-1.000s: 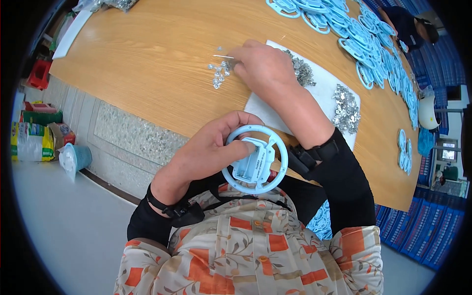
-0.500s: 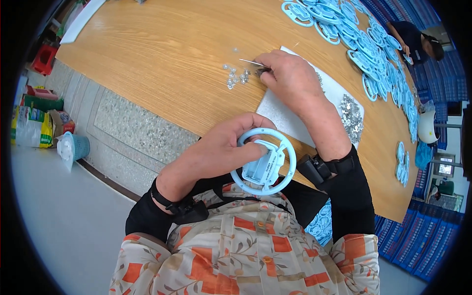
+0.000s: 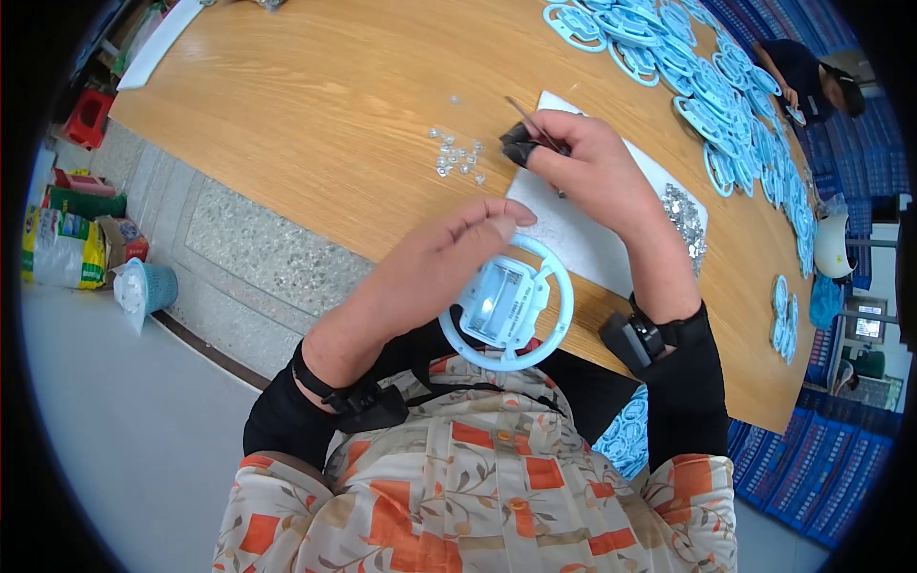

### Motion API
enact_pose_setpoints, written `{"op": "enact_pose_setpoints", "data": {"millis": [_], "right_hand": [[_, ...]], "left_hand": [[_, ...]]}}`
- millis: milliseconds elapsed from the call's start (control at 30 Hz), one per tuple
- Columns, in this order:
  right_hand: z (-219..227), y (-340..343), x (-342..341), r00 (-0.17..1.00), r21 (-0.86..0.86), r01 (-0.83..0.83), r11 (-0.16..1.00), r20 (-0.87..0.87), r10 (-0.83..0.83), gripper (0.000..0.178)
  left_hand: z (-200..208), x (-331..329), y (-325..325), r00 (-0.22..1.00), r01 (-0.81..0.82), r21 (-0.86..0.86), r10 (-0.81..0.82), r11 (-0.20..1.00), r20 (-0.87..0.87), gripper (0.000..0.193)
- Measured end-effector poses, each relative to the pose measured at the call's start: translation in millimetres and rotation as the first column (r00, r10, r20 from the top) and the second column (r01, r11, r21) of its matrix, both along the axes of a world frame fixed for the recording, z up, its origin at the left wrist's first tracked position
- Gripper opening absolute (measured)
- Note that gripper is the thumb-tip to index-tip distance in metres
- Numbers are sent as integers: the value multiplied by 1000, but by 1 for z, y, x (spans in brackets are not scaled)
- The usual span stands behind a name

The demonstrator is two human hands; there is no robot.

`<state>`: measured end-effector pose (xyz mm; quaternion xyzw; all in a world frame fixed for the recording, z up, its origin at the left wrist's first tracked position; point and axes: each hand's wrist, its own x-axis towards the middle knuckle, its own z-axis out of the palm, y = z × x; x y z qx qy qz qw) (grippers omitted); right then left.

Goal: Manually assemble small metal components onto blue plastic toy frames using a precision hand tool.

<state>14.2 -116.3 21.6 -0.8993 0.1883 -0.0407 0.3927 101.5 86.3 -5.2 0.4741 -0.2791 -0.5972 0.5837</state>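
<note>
A light-blue toy steering wheel (image 3: 564, 307) with an open rectangular recess in its hub is held in front of my body. My left hand (image 3: 435, 263) grips its upper left rim, with thumb and fingertips meeting at the top. Over the white board my right hand (image 3: 602, 172) pinches a thin metal tool (image 3: 530, 119); its exact kind does not show. Black covers sit on some of that hand's fingertips. Left of the right hand, small clear round pieces (image 3: 445, 160) lie scattered on the wooden table (image 3: 315, 105).
A heap of small silver pieces (image 3: 686, 224) rests on the white board (image 3: 583, 239). Many light-blue wheels (image 3: 716, 95) are piled at the far right, and a few lie apart (image 3: 783, 320). Another person (image 3: 812, 91) works beyond the pile. More blue parts (image 3: 623, 435) show below the table edge.
My right hand has drawn back to the right from the clear pieces, and the tool now points up and left. My left hand's thumb has moved from the hub to the wheel's top rim.
</note>
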Motion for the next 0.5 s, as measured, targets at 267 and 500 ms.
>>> {"op": "enact_pose_setpoints", "data": {"millis": [267, 500], "right_hand": [[9, 10, -50, 979, 529, 9, 849, 169, -115, 11], [5, 6, -92, 972, 476, 116, 872, 125, -198, 14]], "left_hand": [[-3, -7, -37, 969, -28, 64, 43, 998, -244, 34], [3, -26, -51, 972, 2, 67, 14, 998, -233, 18]]}}
